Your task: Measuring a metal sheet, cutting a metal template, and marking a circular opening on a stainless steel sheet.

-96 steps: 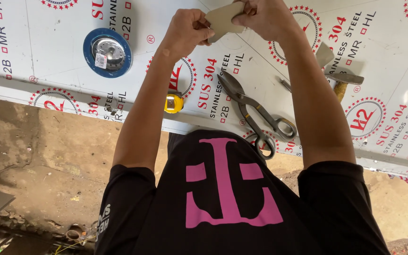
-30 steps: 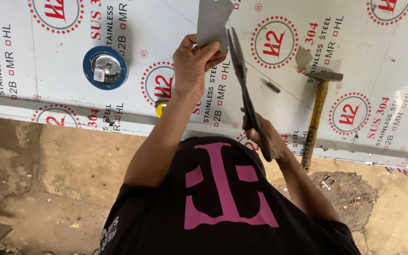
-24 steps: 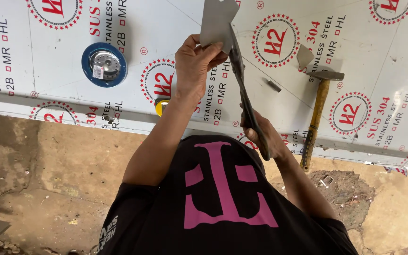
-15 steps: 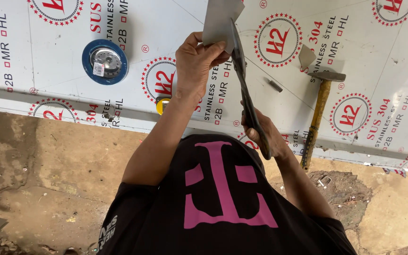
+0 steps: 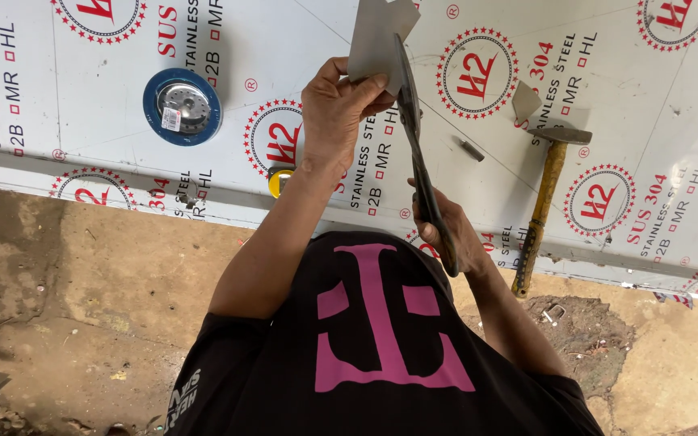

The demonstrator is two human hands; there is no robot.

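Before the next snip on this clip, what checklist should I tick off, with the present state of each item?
1. Left hand grips the grey metal piece firmly: ok, fingers wrap its lower edge.
2. Right hand has the snips by the handles: ok.
3. Blades meet the piece's edge: ok, they sit along its right side.
4. Left fingers clear of the blades: cannot tell, the thumb lies close to them.
5. A marked cut line is followed: cannot tell, none is visible.
6. Hammer and blue disc lie out of the way on the white sheet: ok.

Black short-sleeved T-shirt (pink blocky emblem), bare forearms.
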